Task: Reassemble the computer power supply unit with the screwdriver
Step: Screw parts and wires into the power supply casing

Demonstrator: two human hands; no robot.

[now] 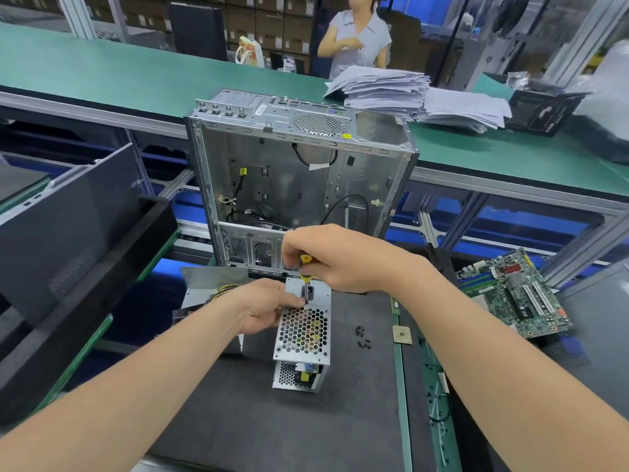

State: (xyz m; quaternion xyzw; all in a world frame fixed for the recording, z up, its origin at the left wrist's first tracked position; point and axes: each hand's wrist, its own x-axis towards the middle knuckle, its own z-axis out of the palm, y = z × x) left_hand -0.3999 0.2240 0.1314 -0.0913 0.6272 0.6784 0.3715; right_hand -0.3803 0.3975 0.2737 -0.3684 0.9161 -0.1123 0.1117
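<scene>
Driving a screw into the power supply unit (302, 330) right now, from the look of it. Largest first: the table (272, 420), with its dark mat, carries everything. At the far edge of the mat stands an empty PC chassis (296, 172), open side facing near, only loose cables inside. A motherboard (514, 291) lies off to the right, well apart from the work, so full rebuild of the PC is a long way off.

PSU stands upright mid-mat, just near of the chassis, honeycomb grille face toward the camera. Cover looks seated on the box; a yellow/black wire bundle (221, 290) exits on its left. A loose metal plate (214, 277) sits behind it to the left.

Left hand (263, 306) steadies the unit at its upper left, grip pinched together right at the screw point near the driver tip. Right hand (326, 257) has its grip clamped around the yellow-handled screwdriver (305, 267), shaft pointing down onto the top edge of the grille face.

Spare black screws (363, 337) lie on the mat just right of the PSU, several left. A CPU chip (402, 334) lies further right.

Judgement: housing closed, fastening under way, not finished. Remaining screws still to go in. Can't tell how many are already seated; heads too small to read.
</scene>
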